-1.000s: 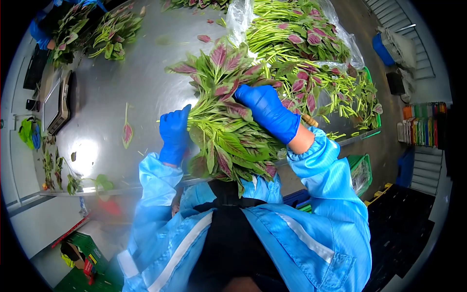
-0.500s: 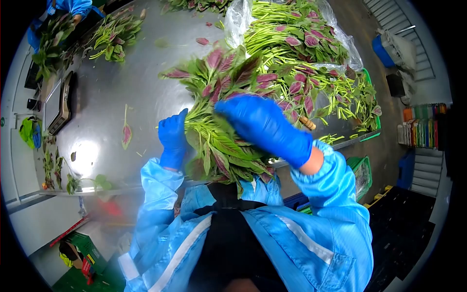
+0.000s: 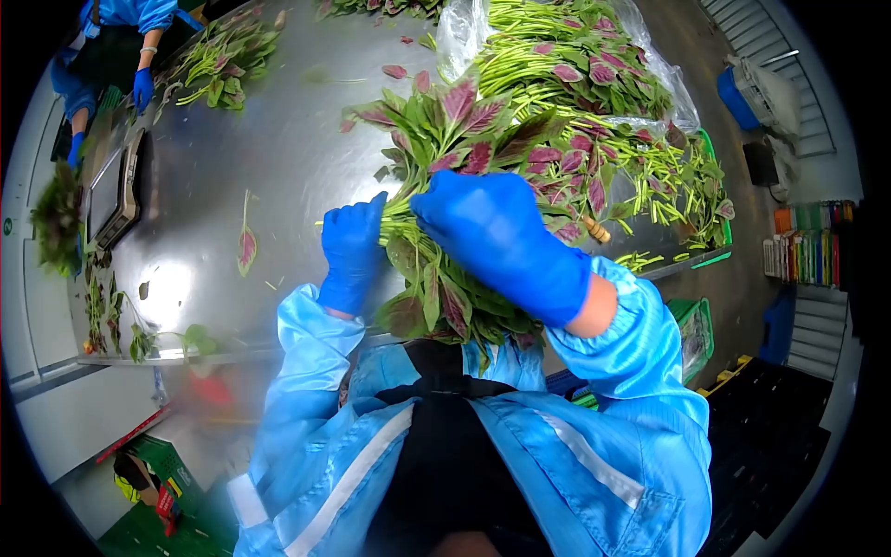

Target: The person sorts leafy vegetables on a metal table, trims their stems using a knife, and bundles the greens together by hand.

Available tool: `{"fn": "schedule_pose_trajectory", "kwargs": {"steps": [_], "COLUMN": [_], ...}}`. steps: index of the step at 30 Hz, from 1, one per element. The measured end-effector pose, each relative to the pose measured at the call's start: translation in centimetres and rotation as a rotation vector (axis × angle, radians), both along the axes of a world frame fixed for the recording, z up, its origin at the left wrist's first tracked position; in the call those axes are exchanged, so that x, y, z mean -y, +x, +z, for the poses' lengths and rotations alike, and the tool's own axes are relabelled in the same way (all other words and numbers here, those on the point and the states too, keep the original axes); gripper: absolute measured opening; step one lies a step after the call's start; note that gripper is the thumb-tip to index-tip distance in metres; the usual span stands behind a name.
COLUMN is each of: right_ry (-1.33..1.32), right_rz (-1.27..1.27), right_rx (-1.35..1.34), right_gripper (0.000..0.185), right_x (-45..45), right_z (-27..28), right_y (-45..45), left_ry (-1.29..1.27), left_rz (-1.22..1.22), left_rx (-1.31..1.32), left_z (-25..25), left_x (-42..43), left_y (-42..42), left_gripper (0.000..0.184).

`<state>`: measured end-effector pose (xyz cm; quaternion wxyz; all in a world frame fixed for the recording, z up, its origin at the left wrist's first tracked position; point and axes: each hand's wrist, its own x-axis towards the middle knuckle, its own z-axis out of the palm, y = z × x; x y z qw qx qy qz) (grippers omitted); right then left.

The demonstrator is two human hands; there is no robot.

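Note:
A bunch of amaranth with green and purple leaves is held over the table edge close to my body. My left hand is closed around its stems from the left side. My right hand is closed at the middle of the bunch, knuckles up, just right of the left hand; its fingertips are hidden. Leaves stick out above both hands, and more leaves hang below them towards my jacket. Both hands wear blue gloves.
More amaranth lies on plastic wrap at the right, beside a green crate. A scale stands at the left of the metal table. Loose leaves are scattered about. At the upper left, a co-worker's gloved hand hangs over the table.
My hands and the bunch have shifted slightly right, and my right hand has closed in beside the left. The co-worker's bunch has moved down past the scale.

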<state>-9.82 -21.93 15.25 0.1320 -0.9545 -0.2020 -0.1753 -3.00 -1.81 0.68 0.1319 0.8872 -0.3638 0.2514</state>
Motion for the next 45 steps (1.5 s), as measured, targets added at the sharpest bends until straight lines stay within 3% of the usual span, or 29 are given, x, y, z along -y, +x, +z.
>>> {"fn": "schedule_pose_trajectory", "kwargs": {"steps": [4, 11, 15, 17, 21, 22, 25, 28, 31, 34, 37, 38, 41, 45], "right_ry": [-0.409, -0.409, -0.273, -0.138, 0.295, 0.484, 0.198, 0.354, 0.332, 0.041, -0.027, -0.031, -0.315, -0.200], "right_rz": [-0.139, 0.021, 0.001, -0.207, -0.460, -0.545, -0.585, -0.442, -0.226, -0.121, -0.023, 0.044, -0.066, 0.069], "right_rx": [-0.106, 0.092, 0.101, 0.139, 0.560, 0.547, 0.167, -0.293, -0.315, -0.407, -0.356, -0.201, -0.018, 0.041], "right_gripper": [0.003, 0.001, 0.006, 0.008, 0.017, 0.019, 0.020, 0.015, 0.013, 0.016, 0.016, 0.013, 0.008, 0.006], "right_x": [-1.0, -1.4, -1.4, -0.4, 8.6, 10.9, 13.1, 9.1, 7.0, 5.5, 4.2, 4.0, 2.6, 2.3], "right_z": [-4.2, -7.4, -8.0, -4.5, 2.0, 2.4, 0.9, 0.9, -0.8, -1.5, -4.5, -5.7, -6.9, -7.2], "right_y": [1.9, 3.2, 3.4, 3.7, 2.9, 3.2, 1.2, 0.3, 1.5, 3.3, 4.6, 4.7, 5.1, 5.8], "left_ry": [0.015, 0.060, 0.026, 0.047, 0.020, -0.004, -0.078, 0.021, 0.005, 0.014, 0.023, 0.025, 0.025, 0.029], "left_rz": [-0.016, 0.015, 0.004, 0.020, 0.061, 0.069, 0.038, 0.110, 0.090, 0.033, 0.027, 0.023, 0.017, 0.019], "left_rx": [0.004, -0.049, -0.042, -0.027, -0.109, -0.120, -0.162, -0.066, -0.043, -0.037, -0.072, -0.072, -0.080, -0.107], "left_z": [0.7, 0.4, -0.7, -0.4, 0.5, 1.0, 2.7, 0.9, 0.4, 0.5, 0.7, 0.8, 1.0, 1.0], "left_x": [0.8, 0.8, 0.6, 0.4, -0.5, -0.4, 0.0, -0.4, -0.5, -0.1, 0.3, 0.4, 0.7, 0.5], "left_y": [-0.3, -0.6, -0.3, -0.3, 0.1, 0.0, -0.4, 0.4, 0.6, 0.7, 0.5, 0.5, 0.5, 0.7], "left_gripper": [0.042, 0.040, 0.039, 0.042, 0.048, 0.049, 0.045, 0.048, 0.047, 0.046, 0.045, 0.046, 0.047, 0.050]}}
